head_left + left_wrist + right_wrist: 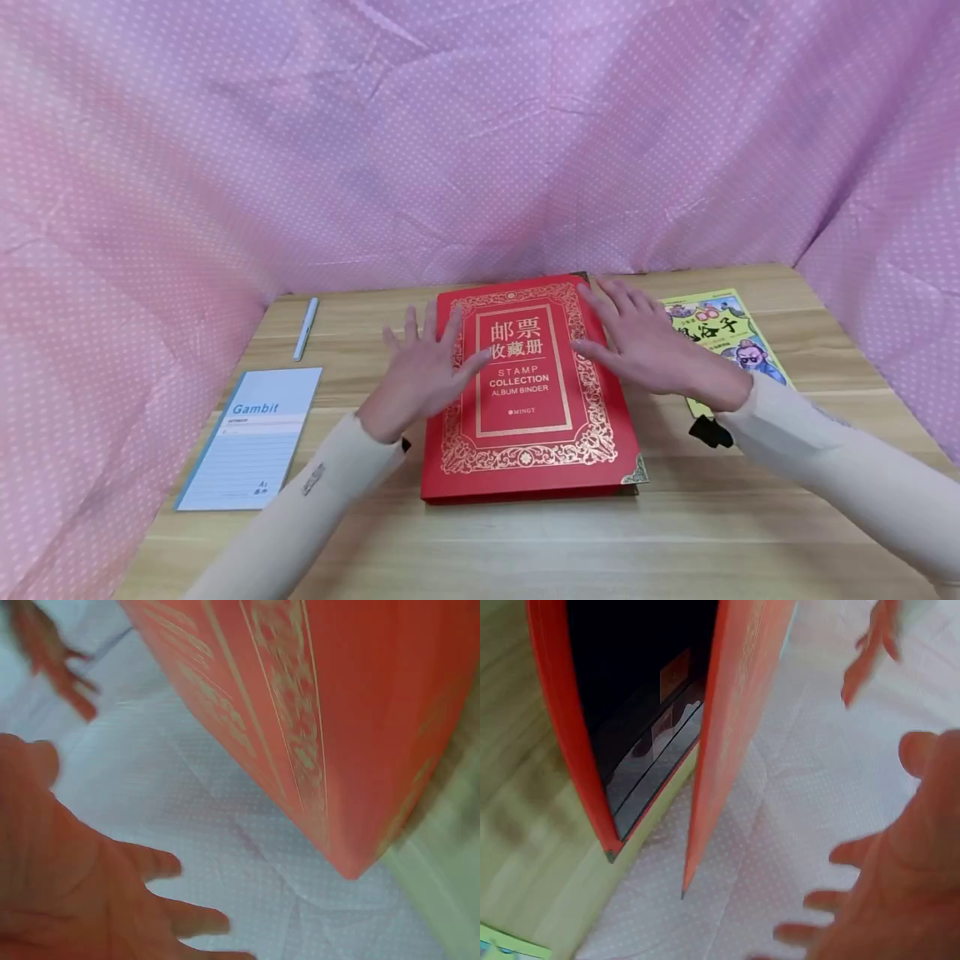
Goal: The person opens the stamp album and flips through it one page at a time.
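A red stamp album point(525, 392) with gold ornament and lettering lies flat on the wooden table point(525, 542), spine to the left. My left hand point(420, 375) hovers with spread fingers over its left edge. My right hand point(645, 350) is spread over its upper right edge. Neither hand grips it. The left wrist view has my bare left palm point(75, 892) apart from the album cover point(337, 690). In the right wrist view the album point(735, 712) shows a gap between its covers with dark pages inside, and my right hand point(900, 885) is off to the side.
A light blue "Gambit" notepad point(255, 437) lies at the left and a white pen point(306, 327) behind it. A green comic book point(723, 337) lies right of the album, partly under my right arm. Pink dotted cloth point(480, 142) walls in the back and both sides.
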{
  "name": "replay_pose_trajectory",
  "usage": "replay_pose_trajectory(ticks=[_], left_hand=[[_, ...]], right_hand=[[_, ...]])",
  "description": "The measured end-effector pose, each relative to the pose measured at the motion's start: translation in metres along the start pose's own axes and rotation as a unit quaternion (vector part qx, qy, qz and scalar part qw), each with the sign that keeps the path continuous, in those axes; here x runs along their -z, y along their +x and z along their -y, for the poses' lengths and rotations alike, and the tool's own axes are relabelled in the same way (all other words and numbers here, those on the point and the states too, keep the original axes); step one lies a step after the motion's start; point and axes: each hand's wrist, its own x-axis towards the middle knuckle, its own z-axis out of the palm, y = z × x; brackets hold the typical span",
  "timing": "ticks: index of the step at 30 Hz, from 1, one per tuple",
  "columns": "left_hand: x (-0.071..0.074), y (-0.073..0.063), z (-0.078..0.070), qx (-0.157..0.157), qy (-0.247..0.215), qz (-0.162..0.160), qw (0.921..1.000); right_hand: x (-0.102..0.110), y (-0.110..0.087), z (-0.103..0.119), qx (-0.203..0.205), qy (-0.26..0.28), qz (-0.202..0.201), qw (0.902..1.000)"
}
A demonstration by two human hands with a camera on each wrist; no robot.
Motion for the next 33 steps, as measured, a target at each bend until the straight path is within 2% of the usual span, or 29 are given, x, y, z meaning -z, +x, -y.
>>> replay_pose_trajectory(ticks=[3,8,12,18,22,26,30,33], left_hand=[[-0.005,-0.018,0.01,0.002,-0.037,-0.009,0.9993],[-0.023,-0.049,0.029,0.018,-0.088,-0.011,0.9959],[-0.037,-0.062,0.04,0.026,-0.126,-0.006,0.9917],[-0.048,-0.065,0.042,0.017,-0.155,-0.005,0.9877],[-0.048,-0.064,0.038,0.025,-0.144,-0.02,0.9891],[-0.047,-0.061,0.033,0.023,-0.131,-0.025,0.9909],[-0.046,-0.056,0.025,0.026,-0.139,-0.013,0.9898],[-0.046,-0.053,0.019,0.022,-0.157,0.002,0.9873]], right_hand=[[-0.005,-0.015,-0.006,0.006,0.053,0.009,0.9985],[-0.02,-0.049,-0.017,-0.035,0.108,0.032,0.993],[-0.035,-0.071,-0.02,-0.05,0.138,0.042,0.9882],[-0.051,-0.087,-0.016,-0.05,0.176,0.038,0.9823],[-0.056,-0.087,-0.014,-0.036,0.18,0.035,0.9823],[-0.051,-0.089,-0.014,-0.041,0.182,0.036,0.9817],[-0.033,-0.09,-0.019,-0.017,0.197,-0.001,0.9803],[-0.016,-0.086,-0.022,0.034,0.209,-0.058,0.9757]])
